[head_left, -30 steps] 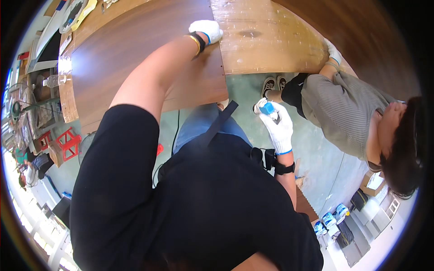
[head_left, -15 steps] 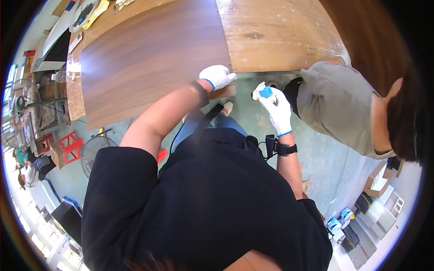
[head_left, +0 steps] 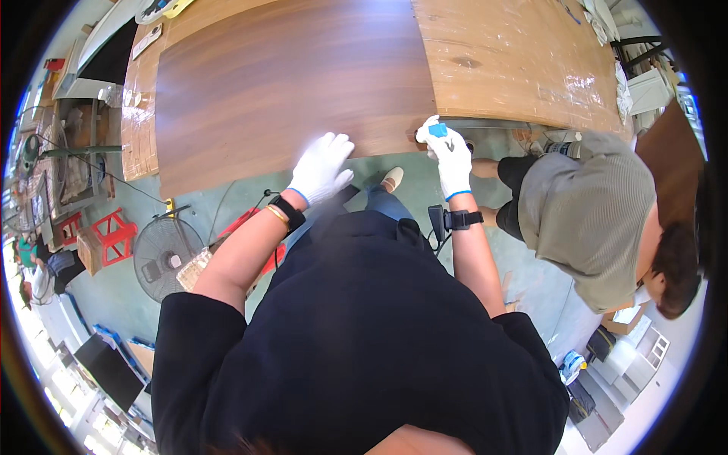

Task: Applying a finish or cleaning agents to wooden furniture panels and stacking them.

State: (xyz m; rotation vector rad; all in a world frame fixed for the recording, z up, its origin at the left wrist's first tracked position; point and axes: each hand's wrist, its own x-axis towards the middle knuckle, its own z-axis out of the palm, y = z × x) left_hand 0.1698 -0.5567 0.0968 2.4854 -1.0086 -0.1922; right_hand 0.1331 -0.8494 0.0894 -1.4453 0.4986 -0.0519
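A wide brown wood-grain board (head_left: 303,83) lies on the workbench, its near edge sticking out toward me. My left hand (head_left: 321,168), in a white glove, is at that near edge with its fingers stretched out and nothing in it. At the board's near right corner is my right hand (head_left: 453,163), also gloved, its fingers closed round a small blue block (head_left: 437,130). Something dark shows at the fingertips by the corner; what it is I cannot make out.
Wrapped in clear film, the workbench (head_left: 523,61) runs on to the right. A co-worker (head_left: 599,220) in a grey-green top bends over at my right, beside a dark brown panel (head_left: 671,148). On the floor at left stand a fan (head_left: 168,258) and a red stool (head_left: 116,236).
My left hand has come off the board's right corner and moved left, its fingers spreading. My right hand has brought the blue block up to the corner. The co-worker has shifted and bent lower.
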